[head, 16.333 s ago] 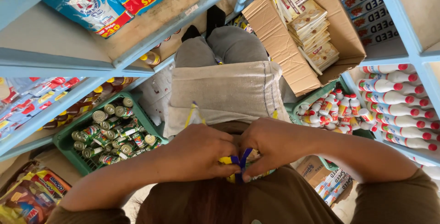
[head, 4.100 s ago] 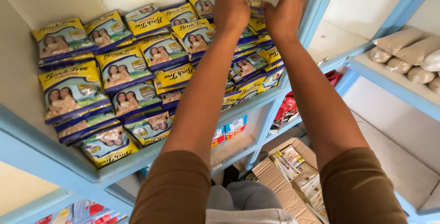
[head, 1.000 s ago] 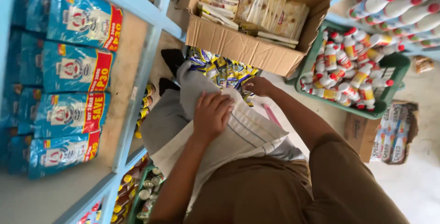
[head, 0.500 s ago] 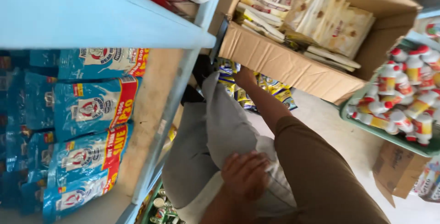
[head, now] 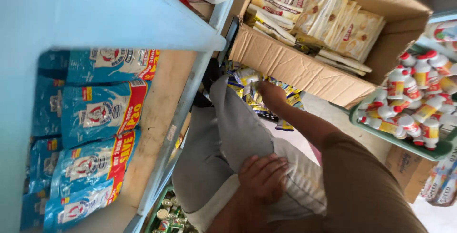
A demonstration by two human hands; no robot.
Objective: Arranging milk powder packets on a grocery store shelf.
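Note:
My left hand (head: 263, 178) lies flat on the pale cloth (head: 266, 152) over my knee, fingers spread, holding nothing. My right hand (head: 269, 96) reaches down past my leg into a heap of small yellow and blue sachets (head: 245, 78) on the floor, its fingers closed around some of them. My brown sleeve (head: 362, 180) covers the right arm up to the elbow.
A light blue shelf (head: 183, 118) on the left carries blue pouches (head: 97, 114). An open cardboard box (head: 304, 66) of flat tan packets stands ahead. A green crate (head: 404, 137) of white bottles sits at right, a green crate of small cans (head: 166, 214) below.
The camera has swung from the high shelf of yellow packets down toward the floor. My right hand has reached further down into the sachets; my left hand stays on the cloth.

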